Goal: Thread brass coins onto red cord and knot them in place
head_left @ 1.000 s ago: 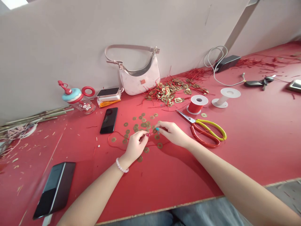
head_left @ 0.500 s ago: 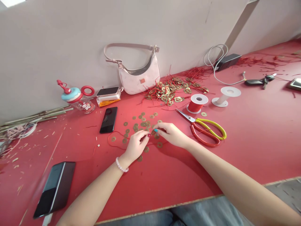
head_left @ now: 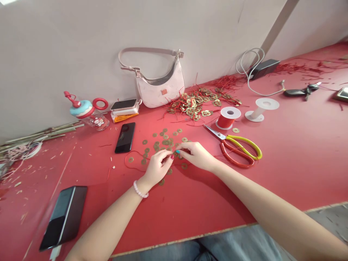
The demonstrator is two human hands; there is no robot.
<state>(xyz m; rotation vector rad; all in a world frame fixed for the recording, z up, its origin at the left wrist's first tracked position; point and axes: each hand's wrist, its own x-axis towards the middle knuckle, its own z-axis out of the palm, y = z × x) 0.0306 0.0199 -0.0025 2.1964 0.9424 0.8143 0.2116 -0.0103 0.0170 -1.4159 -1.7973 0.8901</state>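
Observation:
My left hand [head_left: 157, 167] and my right hand [head_left: 197, 155] meet fingertip to fingertip on the red table [head_left: 190, 203], both pinched. Between them runs a thin red cord [head_left: 130, 165] that loops off to the left of my left hand. My right fingertips pinch a small brass coin [head_left: 176, 153] where the cord end meets it. Several loose brass coins [head_left: 163, 139] lie scattered just beyond my hands, and a few lie under and beside them.
Red-and-yellow scissors [head_left: 236, 146], a red cord spool [head_left: 228, 117] and an empty white spool [head_left: 261, 108] lie to the right. A pile of strung coins [head_left: 198, 103] sits by a pink handbag [head_left: 159, 85]. A black phone [head_left: 125, 137], bottle [head_left: 87, 112] and dark box [head_left: 63, 217] lie to the left.
My hands have stayed together at the same spot, with the fingertips closing in slightly. The view has drifted a little.

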